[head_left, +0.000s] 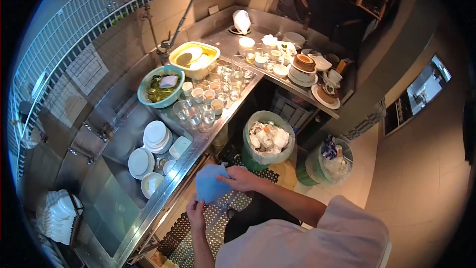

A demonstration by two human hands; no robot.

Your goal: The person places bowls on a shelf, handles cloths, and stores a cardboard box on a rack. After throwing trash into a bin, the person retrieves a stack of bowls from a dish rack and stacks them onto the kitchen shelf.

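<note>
A light blue folded sheet (210, 184) is held up in front of my body, over the floor mat; whether it is cloth or thin plastic I cannot tell. The fingers of my left hand (196, 210) pinch its lower edge. Closed on its right side is my right hand (240, 178). A thin pale blue strip hangs below the sheet toward the floor. Nearest to the hands are the metal sink edge on the left and a lined bin (268, 139) full of crumpled paper waste.
White plates (141, 163) and bowls are stacked in the sink (117, 141). A teal basin (161, 87), a yellowish tub (194, 59) and several glasses (202, 115) stand on the counter. More dishes (302, 77) sit farther right. Below is a second bin (325, 163). A wire rack (74, 32) hangs upper left.
</note>
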